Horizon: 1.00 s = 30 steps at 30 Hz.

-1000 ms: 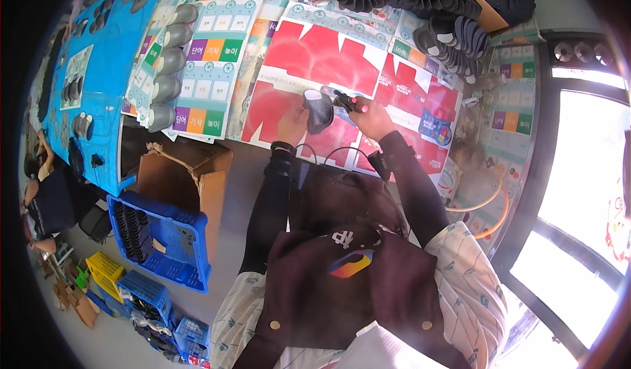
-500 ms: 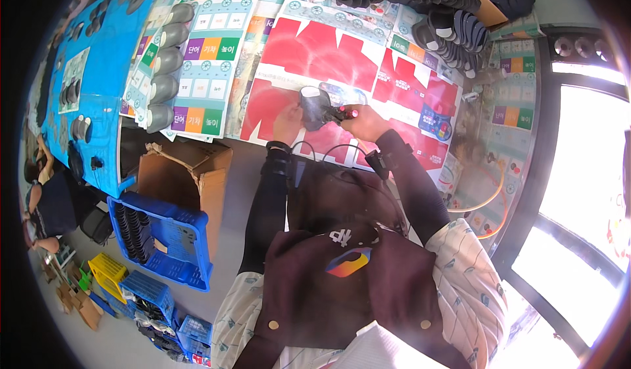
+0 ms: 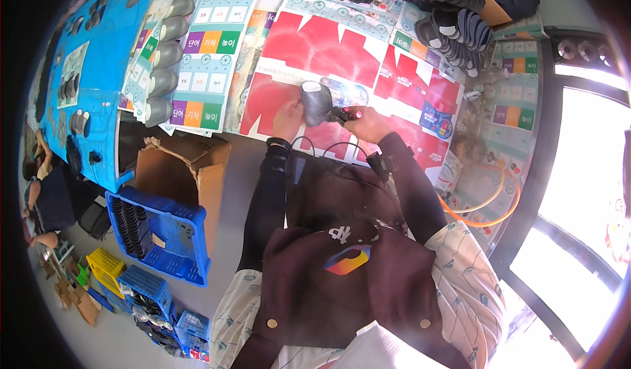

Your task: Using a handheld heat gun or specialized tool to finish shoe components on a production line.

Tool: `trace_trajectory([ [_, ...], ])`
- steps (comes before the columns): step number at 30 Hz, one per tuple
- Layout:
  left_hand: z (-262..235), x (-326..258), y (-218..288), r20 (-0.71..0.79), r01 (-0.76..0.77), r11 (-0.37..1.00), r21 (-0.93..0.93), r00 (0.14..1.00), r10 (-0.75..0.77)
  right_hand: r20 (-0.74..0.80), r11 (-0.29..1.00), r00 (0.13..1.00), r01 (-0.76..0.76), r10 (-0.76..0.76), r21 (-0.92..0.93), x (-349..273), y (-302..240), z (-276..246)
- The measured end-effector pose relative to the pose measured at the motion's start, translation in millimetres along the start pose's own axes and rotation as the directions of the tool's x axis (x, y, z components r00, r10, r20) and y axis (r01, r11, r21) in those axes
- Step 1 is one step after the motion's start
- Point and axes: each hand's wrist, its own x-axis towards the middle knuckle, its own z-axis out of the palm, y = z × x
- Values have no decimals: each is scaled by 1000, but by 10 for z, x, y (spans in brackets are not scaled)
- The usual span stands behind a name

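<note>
My left hand (image 3: 289, 118) grips a grey moulded part (image 3: 315, 101), holding it just above the table covered with red and white printed sheets (image 3: 309, 44). My right hand (image 3: 368, 123) holds a small black tool with a red tip (image 3: 343, 113) against the right side of that grey part. A thin cable (image 3: 322, 147) runs from the hands back toward my body. Both forearms are in dark sleeves.
A row of grey moulded parts (image 3: 164, 57) lies on the table's left. Stacks of dark parts (image 3: 453, 27) sit at the far right. An open cardboard box (image 3: 181, 172) and a blue crate (image 3: 158, 231) stand on the floor left. An orange hose (image 3: 490, 201) loops at right. Another person (image 3: 43, 195) crouches far left.
Both hands have shifted slightly left and nearer my body with the grey part and the tool. The grey part has turned a little in my left hand.
</note>
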Motion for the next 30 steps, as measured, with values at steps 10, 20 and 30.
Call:
trace_trajectory([
  [10,85,-54,183,39,-25,999,-32,999,26,-333,993,937,87,-108,-75,20,-17,-55],
  [20,31,-3,100,-119,-66,957,283,987,103,10,965,994,-107,108,238,10,-72,-5],
  [30,-265,-120,364,0,27,987,156,1000,-27,-169,923,984,8,62,385,470,254,-17],
])
